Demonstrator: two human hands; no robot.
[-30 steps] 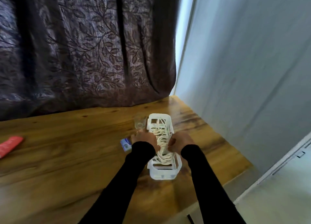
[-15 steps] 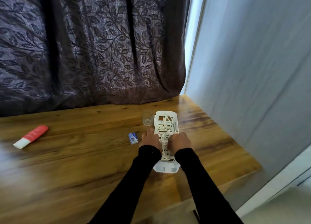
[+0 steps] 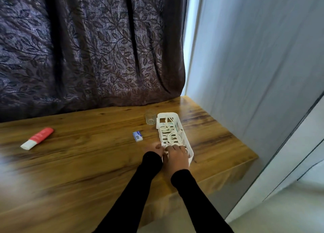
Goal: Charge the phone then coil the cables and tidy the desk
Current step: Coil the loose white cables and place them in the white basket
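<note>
white slotted plastic basket (image 3: 175, 134), holding coiled white cables (image 3: 172, 138): set near the wooden desk's (image 3: 87, 162) right edge. since 1 s ago both hands were drawn toward its near end; stowing judged nearly done. right hand (image 3: 176, 156) laid over near rim, left hand (image 3: 155, 149) beside; grip not discernible.

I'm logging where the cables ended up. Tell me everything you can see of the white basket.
The white basket is a long, narrow tray that looks like plastic, with slotted walls and floor. It lies flat on the wooden desk near its right end, beside a clear glass. White cable is piled inside. The right hand covers its near end; the left hand is at its near left corner.
</note>
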